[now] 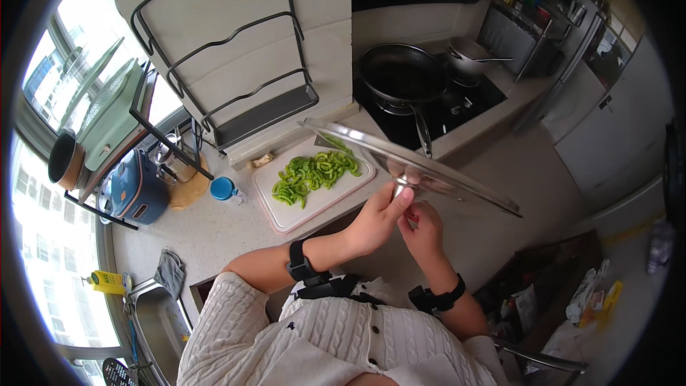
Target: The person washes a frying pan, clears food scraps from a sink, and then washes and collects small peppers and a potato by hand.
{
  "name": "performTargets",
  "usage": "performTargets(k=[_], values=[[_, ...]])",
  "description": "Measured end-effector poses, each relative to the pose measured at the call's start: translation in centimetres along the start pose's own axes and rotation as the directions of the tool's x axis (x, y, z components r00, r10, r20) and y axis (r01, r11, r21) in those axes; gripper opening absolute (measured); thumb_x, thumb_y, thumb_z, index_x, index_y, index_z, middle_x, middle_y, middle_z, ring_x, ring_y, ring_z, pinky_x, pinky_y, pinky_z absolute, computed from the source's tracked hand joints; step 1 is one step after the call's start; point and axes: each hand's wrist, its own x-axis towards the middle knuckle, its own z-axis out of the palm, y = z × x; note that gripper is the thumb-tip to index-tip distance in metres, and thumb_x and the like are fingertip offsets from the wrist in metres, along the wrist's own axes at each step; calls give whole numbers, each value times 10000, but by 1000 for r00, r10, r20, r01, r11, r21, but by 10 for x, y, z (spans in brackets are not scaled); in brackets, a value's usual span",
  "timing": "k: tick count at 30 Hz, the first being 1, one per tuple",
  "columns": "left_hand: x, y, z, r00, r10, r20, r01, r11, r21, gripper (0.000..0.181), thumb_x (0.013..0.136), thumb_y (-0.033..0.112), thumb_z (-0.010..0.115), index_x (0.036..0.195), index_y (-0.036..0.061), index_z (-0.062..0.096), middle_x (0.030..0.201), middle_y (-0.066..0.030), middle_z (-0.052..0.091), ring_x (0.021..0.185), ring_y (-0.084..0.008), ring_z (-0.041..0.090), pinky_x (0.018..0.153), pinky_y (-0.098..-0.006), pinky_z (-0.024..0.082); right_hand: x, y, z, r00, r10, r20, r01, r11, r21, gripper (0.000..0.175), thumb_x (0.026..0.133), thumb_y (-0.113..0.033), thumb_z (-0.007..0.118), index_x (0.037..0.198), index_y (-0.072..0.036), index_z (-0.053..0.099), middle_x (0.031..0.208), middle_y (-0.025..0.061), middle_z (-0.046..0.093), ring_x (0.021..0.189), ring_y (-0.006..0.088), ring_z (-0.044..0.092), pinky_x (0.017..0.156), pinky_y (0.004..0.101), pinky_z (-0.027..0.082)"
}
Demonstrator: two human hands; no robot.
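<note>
A glass pan lid with a metal rim (pixel 429 161) is held tilted in the air, seen nearly edge-on, its knob (pixel 402 184) facing me. My left hand (pixel 378 220) grips that knob between thumb and fingers. Just below it, my right hand (pixel 423 230) pinches a small red object (pixel 412 217), mostly hidden by the fingers. Behind the lid, a white cutting board (pixel 292 217) carries a heap of sliced green pepper (pixel 313 174). Part of a knife blade (pixel 326 142) shows at the board's far edge; the lid covers the rest.
A black wok (pixel 404 72) sits on the gas hob (pixel 455 123), its handle pointing towards me. Beyond it stands a lidded saucepan (pixel 469 56). Left on the counter are a blue-lidded jar (pixel 223 188), a blue rice cooker (pixel 136 187) and a sink (pixel 161 327). A piece of ginger (pixel 261 161) lies by the board.
</note>
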Motion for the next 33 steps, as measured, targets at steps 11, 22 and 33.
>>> performTargets(k=[11, 22, 33], values=[[212, -32, 63, 912, -334, 237, 398, 858, -323, 371, 901, 255, 474, 1101, -43, 379, 991, -107, 472, 796, -185, 574, 622, -322, 502, 76, 95, -81, 913, 296, -281, -381, 865, -327, 458, 628, -139, 742, 998, -28, 496, 822, 66, 612, 605, 169, 551, 555, 300, 469], [340, -4, -8, 943, -182, 278, 230, 961, -152, 310, 841, 181, 551, 1099, 29, 470, 1022, -57, 522, 974, -142, 499, 808, -293, 409, 253, 189, -91, 840, 537, 77, -539, 814, 216, 150, 649, -13, 582, 763, -54, 494, 667, -28, 478, 576, 64, 424, 507, 216, 334], [133, -34, -146, 694, -220, -685, -60, 931, -359, 126, 871, 134, 484, 969, 69, 530, 816, -21, 561, 746, -130, 570, 668, -244, 474, 388, 267, 3, 761, 385, 523, -510, 853, 113, 210, 586, -90, 618, 644, -87, 417, 563, 0, 438, 455, 100, 418, 403, 248, 326]])
